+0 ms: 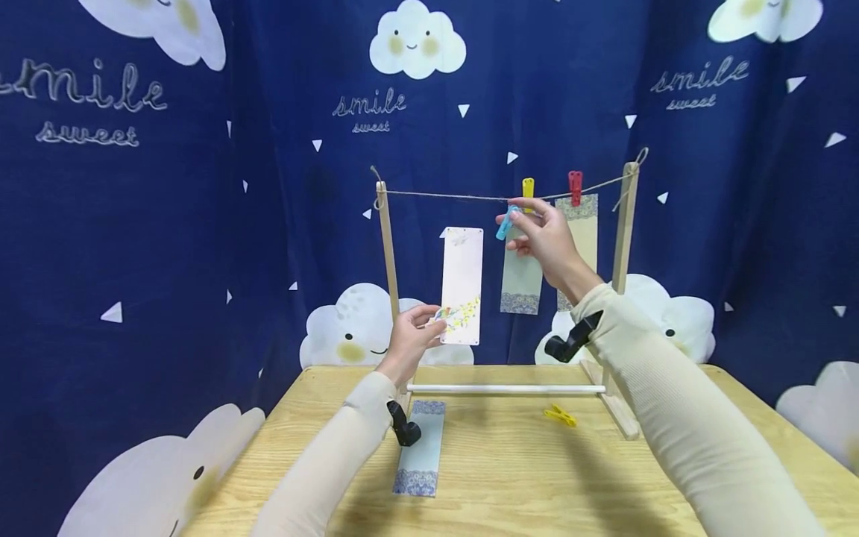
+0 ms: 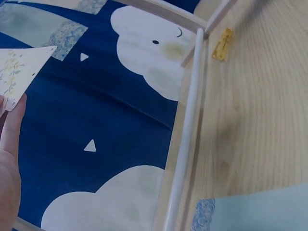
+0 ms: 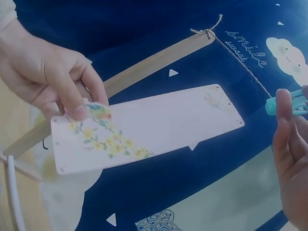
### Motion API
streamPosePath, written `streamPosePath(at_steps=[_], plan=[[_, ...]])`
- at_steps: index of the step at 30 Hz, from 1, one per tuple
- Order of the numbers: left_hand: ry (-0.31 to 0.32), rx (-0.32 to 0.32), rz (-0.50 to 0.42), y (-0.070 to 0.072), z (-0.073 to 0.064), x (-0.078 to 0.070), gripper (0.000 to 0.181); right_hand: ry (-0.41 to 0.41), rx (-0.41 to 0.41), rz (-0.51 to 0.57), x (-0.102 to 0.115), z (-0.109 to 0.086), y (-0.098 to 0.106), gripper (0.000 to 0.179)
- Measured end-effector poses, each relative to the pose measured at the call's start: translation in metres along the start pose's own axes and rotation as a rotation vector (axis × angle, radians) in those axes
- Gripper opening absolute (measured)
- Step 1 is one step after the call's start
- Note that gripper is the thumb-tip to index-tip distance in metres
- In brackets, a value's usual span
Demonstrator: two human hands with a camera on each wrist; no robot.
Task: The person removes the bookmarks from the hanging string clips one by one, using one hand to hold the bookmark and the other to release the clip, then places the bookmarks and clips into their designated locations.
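My left hand (image 1: 411, 341) pinches the lower left edge of a white bookmark (image 1: 463, 261) with yellow flowers and a bird, held upright below the string (image 1: 443, 195). In the right wrist view, thumb and fingers grip the bookmark's decorated end. My right hand (image 1: 553, 242) pinches a blue clothespin (image 1: 505, 225) close to the string, to the right of the white bookmark. Behind that hand a pale green bookmark (image 1: 520, 287) hangs from a yellow clothespin (image 1: 528, 183). A red clothespin (image 1: 575, 186) holds a cream bookmark (image 1: 584, 235), partly hidden by the right hand.
Two wooden posts, left (image 1: 387, 246) and right (image 1: 626, 224), carry the string; a white rod (image 1: 506, 389) joins them low down. On the wooden table (image 1: 510, 477) lie a yellow clothespin (image 1: 560, 415) and a pale blue bookmark (image 1: 424, 446) with lace-patterned ends.
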State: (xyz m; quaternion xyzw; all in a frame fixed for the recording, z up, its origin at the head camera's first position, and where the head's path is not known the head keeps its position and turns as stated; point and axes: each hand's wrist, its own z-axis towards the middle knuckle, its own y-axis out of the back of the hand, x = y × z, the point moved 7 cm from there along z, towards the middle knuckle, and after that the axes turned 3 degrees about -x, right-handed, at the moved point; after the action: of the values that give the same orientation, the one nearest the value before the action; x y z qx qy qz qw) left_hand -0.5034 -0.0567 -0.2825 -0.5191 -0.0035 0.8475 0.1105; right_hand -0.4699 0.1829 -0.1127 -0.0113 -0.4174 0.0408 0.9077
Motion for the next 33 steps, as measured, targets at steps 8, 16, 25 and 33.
streamPosePath(at_steps=[8,16,25,33], plan=[[-0.01,-0.018,0.052,0.014,-0.016,0.001,0.033,-0.006,0.032,-0.081,-0.007,-0.018,0.005,0.044],[0.015,-0.009,0.045,0.021,-0.034,0.005,0.033,-0.02,0.082,-0.065,-0.021,-0.04,0.014,0.047],[0.044,-0.046,0.057,0.028,-0.057,0.016,0.037,-0.011,0.112,-0.139,-0.032,-0.066,0.027,0.05],[0.038,-0.032,0.081,0.029,-0.067,0.021,0.046,-0.03,0.105,-0.167,-0.044,-0.089,0.038,0.048]])
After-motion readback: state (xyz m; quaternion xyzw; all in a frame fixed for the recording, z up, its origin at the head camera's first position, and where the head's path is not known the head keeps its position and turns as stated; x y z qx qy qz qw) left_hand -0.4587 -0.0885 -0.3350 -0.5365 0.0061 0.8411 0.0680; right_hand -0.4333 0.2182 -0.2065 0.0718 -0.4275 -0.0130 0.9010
